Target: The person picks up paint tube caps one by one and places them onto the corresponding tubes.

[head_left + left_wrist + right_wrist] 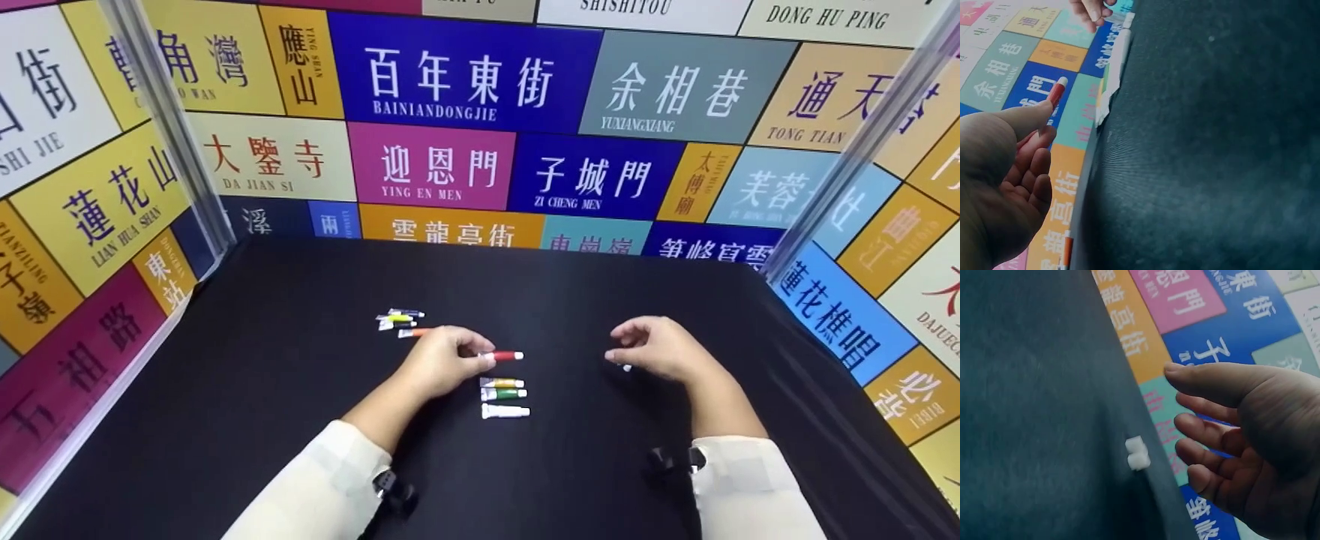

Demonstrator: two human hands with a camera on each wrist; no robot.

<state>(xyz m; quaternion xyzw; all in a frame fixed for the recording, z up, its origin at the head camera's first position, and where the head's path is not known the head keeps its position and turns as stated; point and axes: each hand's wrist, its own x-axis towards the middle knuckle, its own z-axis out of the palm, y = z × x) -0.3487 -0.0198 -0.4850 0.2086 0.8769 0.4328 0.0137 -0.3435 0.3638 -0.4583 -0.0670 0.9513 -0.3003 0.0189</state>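
Note:
My left hand (442, 361) pinches a small red paint tube (507, 355) between thumb and fingers, its white cap pointing right. In the left wrist view the red tube (1057, 93) sticks out past the thumb. Just in front of that hand lie a yellow-orange tube (501, 383), a green tube (502, 394) and a white tube (505, 412), in a row with caps to the right. My right hand (656, 349) holds nothing; its fingers are loosely bent. Beside it in the right wrist view, two small white pieces (1138, 453) sit on the black cloth.
Several more paint tubes (396, 321) lie at the back left, with an orange tube (412, 332) partly hidden by my left hand. Black cloth (315, 300) covers the table. Panels printed with colourful signs (465, 75) close off the back and both sides.

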